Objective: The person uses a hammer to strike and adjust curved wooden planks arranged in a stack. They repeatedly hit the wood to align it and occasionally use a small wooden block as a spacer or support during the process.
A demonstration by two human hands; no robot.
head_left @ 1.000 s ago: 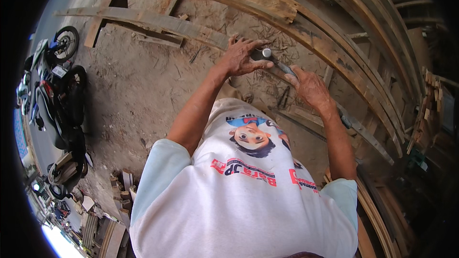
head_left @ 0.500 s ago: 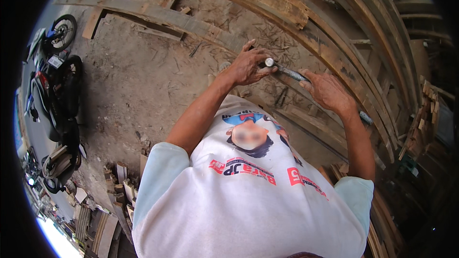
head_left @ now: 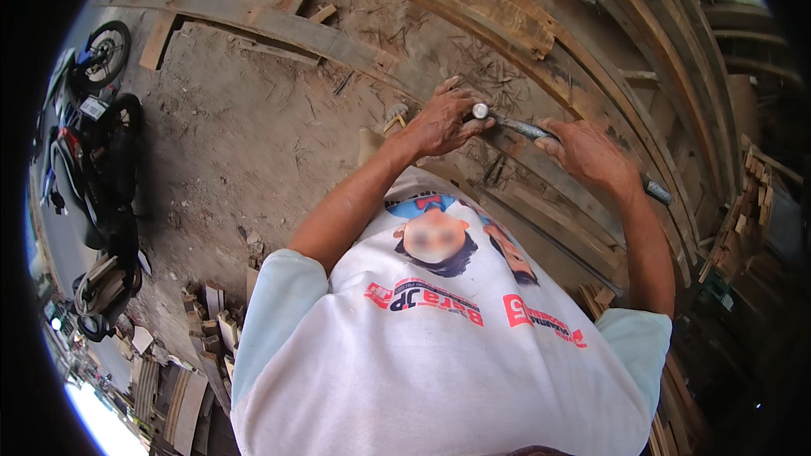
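A hammer (head_left: pixel 521 127) with a round metal head lies diagonally in my right hand (head_left: pixel 590 158), which is closed round its handle. My left hand (head_left: pixel 443 118) is directly beside the hammer head, over a weathered plank (head_left: pixel 363 55), its fingers curled with the thumb at the head. What those left fingers grip is hidden by the hand and the head. A white printed shirt (head_left: pixel 439 371) covers my body below the hands.
Long curved-looking timber boards (head_left: pixel 650 25) fill the top and right over a dirt floor (head_left: pixel 220 160) with scattered splinters. Parked motorcycles (head_left: pixel 101 169) stand at the left. Wood offcuts (head_left: pixel 211 338) are piled at lower left, and short slats (head_left: pixel 752 194) at right.
Both hands and the hammer have moved down and to the right in the view since a second earlier, my right hand further. The hammer remains in my right hand.
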